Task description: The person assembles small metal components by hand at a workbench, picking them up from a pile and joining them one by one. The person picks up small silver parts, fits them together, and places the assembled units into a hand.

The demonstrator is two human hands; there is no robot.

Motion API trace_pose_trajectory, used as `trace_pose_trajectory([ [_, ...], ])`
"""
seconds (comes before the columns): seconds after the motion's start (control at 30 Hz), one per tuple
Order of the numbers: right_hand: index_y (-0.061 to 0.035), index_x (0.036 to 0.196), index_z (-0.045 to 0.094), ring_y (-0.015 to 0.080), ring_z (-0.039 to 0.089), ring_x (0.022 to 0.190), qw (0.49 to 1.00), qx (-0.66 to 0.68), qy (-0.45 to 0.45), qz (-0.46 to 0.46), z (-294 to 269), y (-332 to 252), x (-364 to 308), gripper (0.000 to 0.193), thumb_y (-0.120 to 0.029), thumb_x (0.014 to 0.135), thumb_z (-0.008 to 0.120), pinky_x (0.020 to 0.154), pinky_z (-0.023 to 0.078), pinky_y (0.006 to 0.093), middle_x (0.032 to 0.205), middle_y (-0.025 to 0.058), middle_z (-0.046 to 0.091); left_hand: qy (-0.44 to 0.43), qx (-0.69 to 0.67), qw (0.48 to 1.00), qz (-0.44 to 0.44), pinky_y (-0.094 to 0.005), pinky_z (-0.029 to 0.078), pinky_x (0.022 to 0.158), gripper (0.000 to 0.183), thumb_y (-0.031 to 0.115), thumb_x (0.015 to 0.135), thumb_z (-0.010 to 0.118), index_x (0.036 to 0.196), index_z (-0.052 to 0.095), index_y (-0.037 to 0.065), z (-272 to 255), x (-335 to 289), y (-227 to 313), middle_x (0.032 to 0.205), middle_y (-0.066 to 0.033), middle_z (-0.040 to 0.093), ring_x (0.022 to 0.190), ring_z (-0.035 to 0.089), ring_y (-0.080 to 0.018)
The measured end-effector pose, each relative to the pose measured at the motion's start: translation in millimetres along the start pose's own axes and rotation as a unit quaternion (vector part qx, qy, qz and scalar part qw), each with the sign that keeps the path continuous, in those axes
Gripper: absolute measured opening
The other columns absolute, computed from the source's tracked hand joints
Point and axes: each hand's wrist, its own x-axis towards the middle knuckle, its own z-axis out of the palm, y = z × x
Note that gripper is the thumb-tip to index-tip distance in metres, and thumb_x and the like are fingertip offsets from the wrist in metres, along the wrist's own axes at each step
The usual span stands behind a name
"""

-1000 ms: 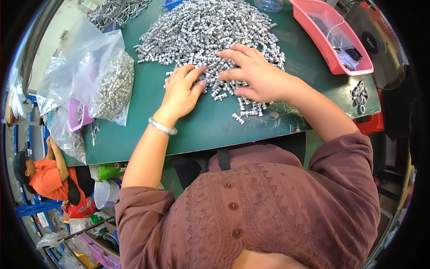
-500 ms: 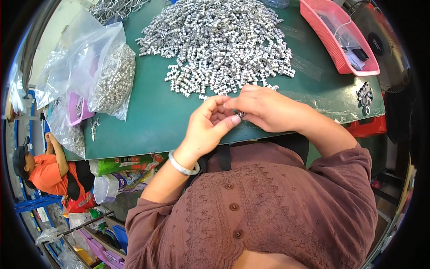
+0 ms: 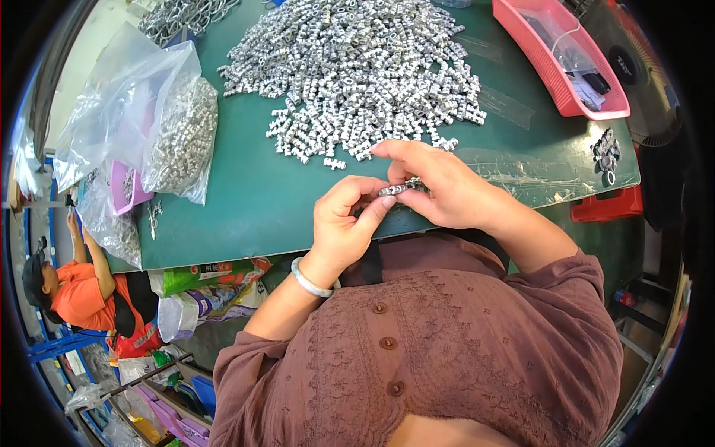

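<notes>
Between my two hands, just past the near edge of the green table [image 3: 246, 216], is a small silvery metal link piece [image 3: 392, 191]. My left hand [image 3: 337, 227] pinches one end of it with thumb and forefinger. At its other end is my right hand [image 3: 456, 192], thumb and curled fingers closed on it and forefinger raised. More small metal shows among the right fingers, partly hidden. Right beyond my hands lies a large heap of similar silvery link pieces [image 3: 357, 82], with one loose piece [image 3: 334, 163] at its near edge.
Clear plastic bags [image 3: 182, 138] of metal parts and a purple scoop [image 3: 128, 186] stand at left. A pink basket [image 3: 547, 71] and dark rings [image 3: 607, 156] lie at right. A red stool [image 3: 607, 205] sits below the table; another person [image 3: 82, 290] in orange is at far left.
The fingers of both hands have drawn apart a little, so the metal link piece now shows between them. My right forefinger has lifted. The other person's arms have shifted.
</notes>
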Motion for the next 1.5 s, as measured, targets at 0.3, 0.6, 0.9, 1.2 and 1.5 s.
trace_pose_trajectory([
  [0.3,-0.0047,0.119,0.04,0.0273,0.052,0.071,0.998,0.017,0.061,-0.012,6.7,-2.5,-0.7,0.056,0.004,0.067,0.06,0.065,0.042,0.0362,0.076,0.0089,0.053,-0.003,-0.099,0.993,-0.059,-0.0205,0.047,0.065,0.013,0.003,0.082,0.058,0.094,0.056,-0.001,-1.5,-0.9,1.2,0.083,-0.0056,0.061,0.074,0.057,-0.0085],
  [0.6,-0.0042,0.098,0.054,0.0258,0.049,0.086,0.986,-0.158,0.057,0.003,-11.3,0.1,-6.4,0.036,-0.006,0.065,0.067,0.076,0.038,0.0368,0.088,0.008,0.053,0.011,-0.31,0.936,-0.169,-0.0239,0.046,0.062,0.012,0.012,0.087,0.053,0.094,0.055,0.003,-7.6,-0.4,0.2,0.082,-0.0066,0.06,0.069,0.057,-0.0134],
  [0.9,-0.0047,0.077,0.061,0.0244,0.044,0.097,0.965,-0.263,0.002,0.026,-8.2,4.9,-12.1,0.016,-0.012,0.064,0.067,0.082,0.034,0.0366,0.095,0.0061,0.051,-0.027,-0.42,0.891,-0.168,-0.0248,0.048,0.065,0.013,0.015,0.088,0.053,0.095,0.056,0.005,-15.1,-3.5,-9.2,0.086,-0.0063,0.061,0.075,0.06,-0.0148],
  [1.2,-0.0046,0.078,0.055,0.0253,0.044,0.096,0.973,-0.231,0.003,0.003,-9.2,9.9,-13.0,0.016,-0.008,0.064,0.065,0.082,0.034,0.0376,0.094,0.0066,0.051,0.001,-0.494,0.853,-0.168,-0.0299,0.051,0.07,0.003,0.005,0.082,0.048,0.082,0.051,0.005,-19.4,-0.4,-4.3,0.094,-0.0141,0.058,0.082,0.061,-0.0234],
  [1.5,-0.0046,0.078,0.051,0.0275,0.05,0.075,0.991,-0.093,0.061,-0.069,-2.2,6.6,-7.7,0.017,-0.002,0.067,0.064,0.065,0.041,0.0346,0.079,0.0074,0.052,0.001,-0.409,0.872,-0.268,-0.0211,0.041,0.05,0.009,0.014,0.085,0.051,0.088,0.051,0.005,-5.9,4.7,10.2,0.082,-0.0087,0.058,0.062,0.053,-0.0147],
])
